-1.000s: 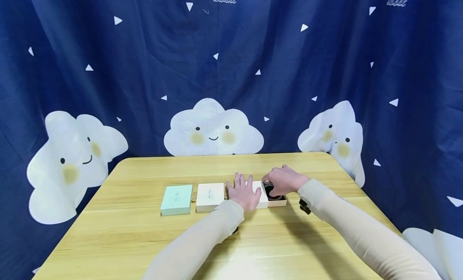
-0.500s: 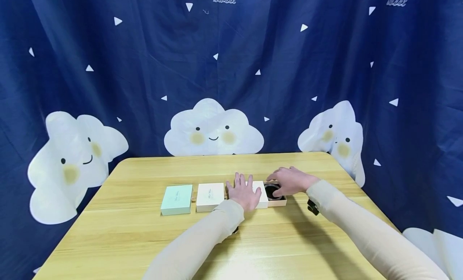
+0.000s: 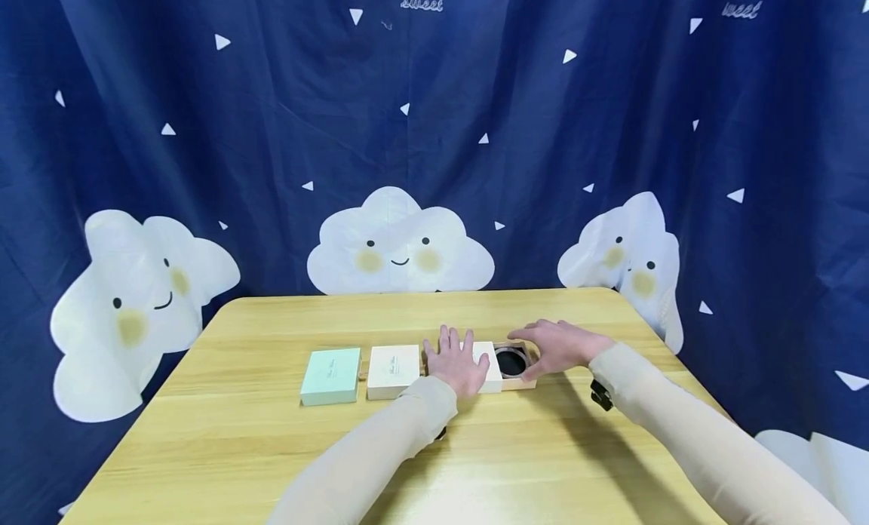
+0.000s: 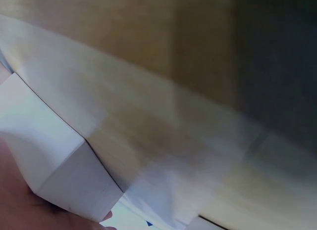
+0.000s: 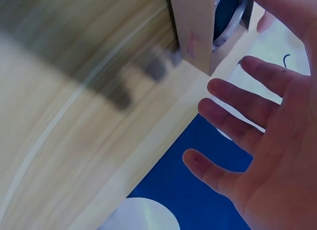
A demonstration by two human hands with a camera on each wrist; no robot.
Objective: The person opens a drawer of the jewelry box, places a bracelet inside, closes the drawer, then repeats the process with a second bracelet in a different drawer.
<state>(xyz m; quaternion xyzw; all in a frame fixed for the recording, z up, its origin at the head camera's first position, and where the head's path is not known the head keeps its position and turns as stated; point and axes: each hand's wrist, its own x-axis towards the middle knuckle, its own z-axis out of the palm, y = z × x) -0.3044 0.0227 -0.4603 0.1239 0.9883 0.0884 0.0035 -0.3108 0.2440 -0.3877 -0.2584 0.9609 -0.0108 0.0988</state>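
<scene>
My left hand (image 3: 456,365) rests with spread, straight fingers on a white box (image 3: 490,368) on the table. In the left wrist view that box (image 4: 49,136) shows at the lower left, beside part of the hand. A pale pink drawer (image 3: 521,385) sticks out of the box's right side. Inside it lies a round black piece with a grey rim (image 3: 511,362). At the drawer's right end is my right hand (image 3: 560,347), thumb and fingers apart. The right wrist view shows this hand (image 5: 270,121) with fingers extended, the thumb over the drawer's edge.
Left of the hands stand a second white box (image 3: 394,371) and a mint green box (image 3: 331,374), each with a small tab at its right side. All sit in a row on the wooden table (image 3: 224,434). A blue curtain (image 3: 271,133) with clouds hangs behind.
My right hand has drawn back to the right from over the drawer, so more of the round black piece shows. The left hand stays on the white box.
</scene>
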